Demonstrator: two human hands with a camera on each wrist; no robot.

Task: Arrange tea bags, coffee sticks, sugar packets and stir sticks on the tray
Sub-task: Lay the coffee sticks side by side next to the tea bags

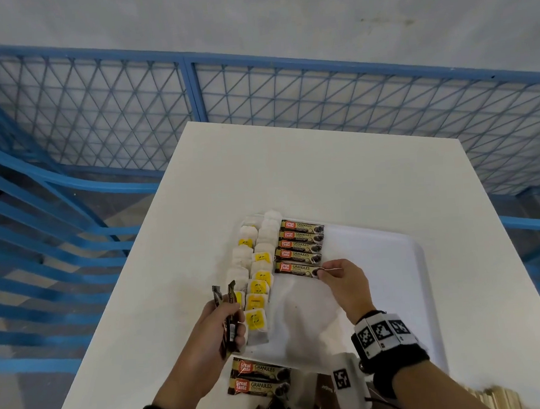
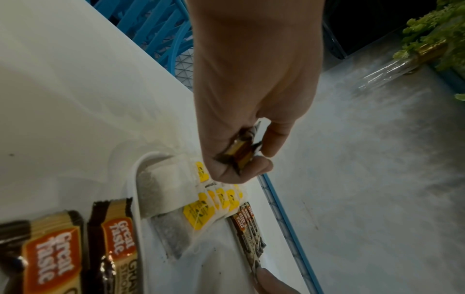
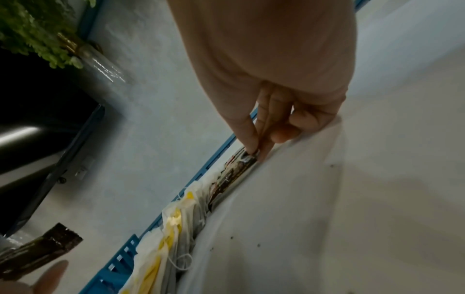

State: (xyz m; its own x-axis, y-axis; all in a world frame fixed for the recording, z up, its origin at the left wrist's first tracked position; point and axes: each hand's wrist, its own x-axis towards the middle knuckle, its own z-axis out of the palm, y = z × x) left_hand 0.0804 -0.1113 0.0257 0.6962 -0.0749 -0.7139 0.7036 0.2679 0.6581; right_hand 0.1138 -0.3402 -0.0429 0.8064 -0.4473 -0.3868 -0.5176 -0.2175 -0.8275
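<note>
The coffee sticks point(image 1: 302, 245) lying in a row at the centre of the head view are showing "Great Taste" on an orange patch and "GRANULES" beside it. The two loose sticks point(image 1: 258, 379) at the lower centre are carrying the same wording; in the left wrist view one is adding "STRON", cut off.

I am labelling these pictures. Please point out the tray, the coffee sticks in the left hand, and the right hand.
tray point(image 1: 390, 259), head view, bare floor near its far right corner
coffee sticks point(image 1: 229, 319), head view, middle of the held bundle
right hand point(image 1: 344, 283), head view, back of the hand
</note>
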